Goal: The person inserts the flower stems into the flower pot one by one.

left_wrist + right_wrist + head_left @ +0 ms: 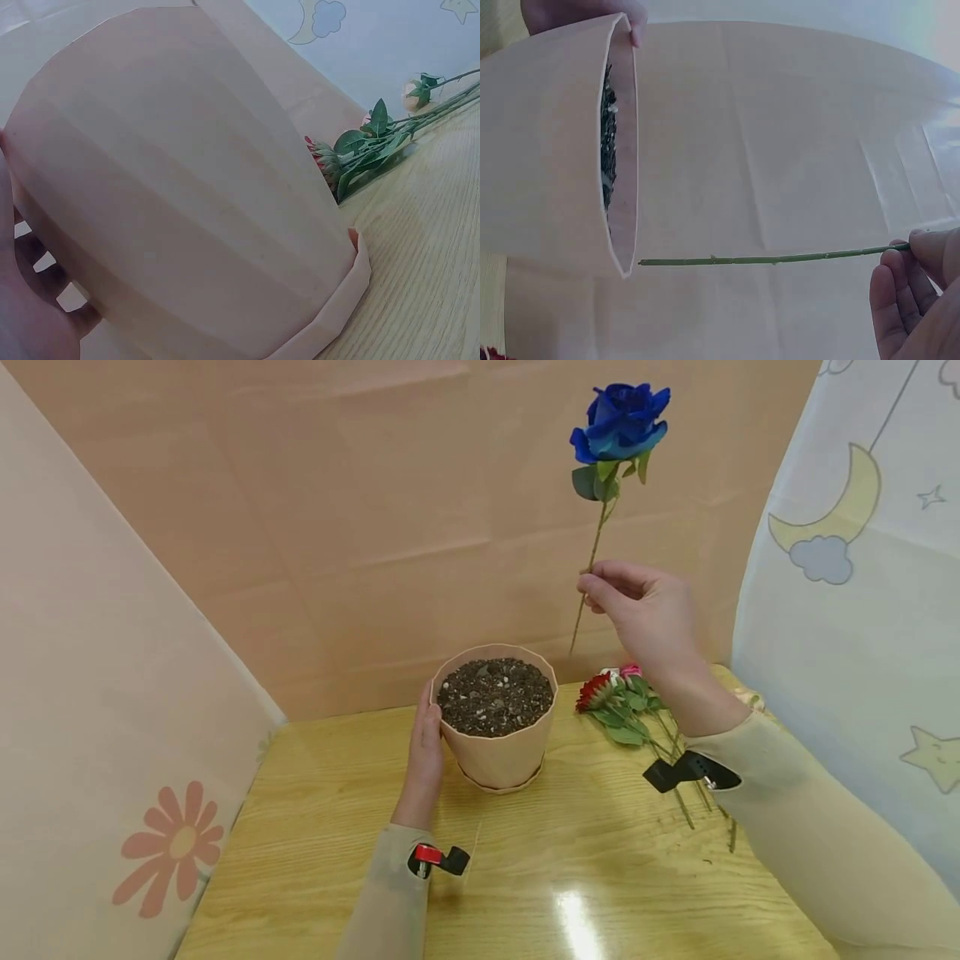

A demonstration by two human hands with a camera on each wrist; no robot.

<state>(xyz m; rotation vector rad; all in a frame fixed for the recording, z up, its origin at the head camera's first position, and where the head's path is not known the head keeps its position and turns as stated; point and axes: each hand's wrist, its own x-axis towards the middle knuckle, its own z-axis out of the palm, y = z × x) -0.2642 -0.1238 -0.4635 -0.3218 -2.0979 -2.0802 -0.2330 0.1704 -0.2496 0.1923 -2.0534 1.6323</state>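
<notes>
A peach flowerpot (498,760) filled with dark soil (495,697) stands on its saucer (501,789). My left hand (424,756) holds the pot's left side near the rim; the left wrist view shows its fingers (52,281) curving behind the wall. Up and to the right of the pot, my right hand (645,610) pinches the thin stem of a blue artificial rose (621,427) between thumb and fingers. The bloom points up, and the stem's cut end (649,262) hangs above and outside the rim, apart from the soil.
Several more artificial flowers lie on the wooden table (322,827) under my right forearm, among them a red one (595,692), a pink one (632,670) and a pale one (414,95). A peach cloth (360,527) hangs behind; printed cloths flank both sides.
</notes>
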